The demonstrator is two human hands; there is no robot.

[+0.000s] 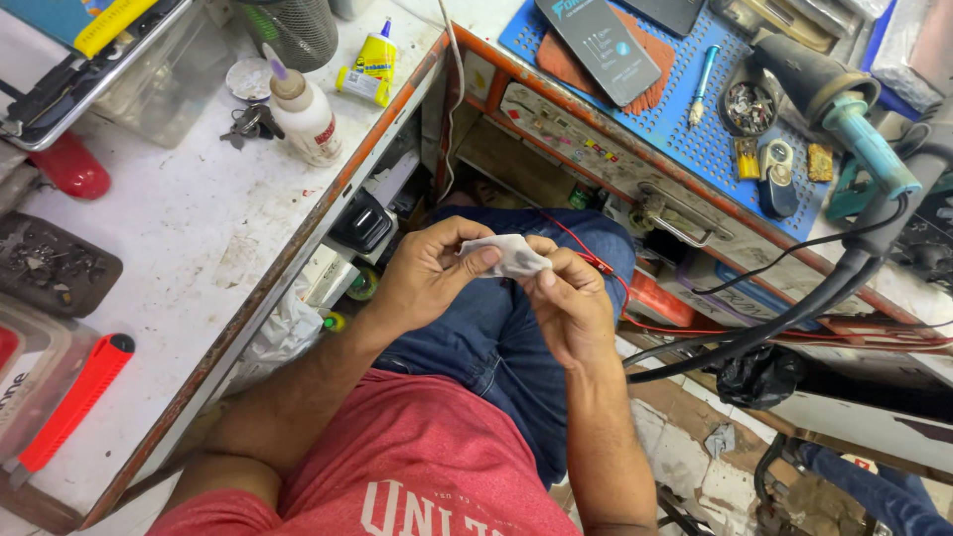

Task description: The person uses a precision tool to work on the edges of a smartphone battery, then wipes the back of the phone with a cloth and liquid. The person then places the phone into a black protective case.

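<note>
- Your left hand (427, 273) and right hand (566, 303) meet over your lap, and both pinch one small white cloth (506, 255); it is soft, crumpled and slightly greyed.
- Left thumb and fingers are closed narrow on the cloth's near-left edge; the right fingertips curl shut on its right end, so the cloth spans the small gap between the two hands.
- Open room is tight: the worn orange edge of the white workbench (179, 238) runs just left of your left fingers, and the drawer front (596, 149) with its metal handle sits just beyond your right fingers. The freest space is straight below the hands, over your blue jeans.
- Thin red wires (581, 248) pass just behind the right fingers, close to touching them; I cannot tell whether they do.
- Two thick black cables (784, 318) sweep well to the right of your right hand.
- Left of your left fingers, on the bench: one white squeeze bottle (303, 114) with a pale nozzle, smooth plastic; one bunch of keys (248, 124); one red-handled utility knife (74, 402).
- Beyond your right fingers lies one blue perforated mat (685, 129), bearing one dark flat phone (601, 45) and one round dish of small metal parts (749, 107).
</note>
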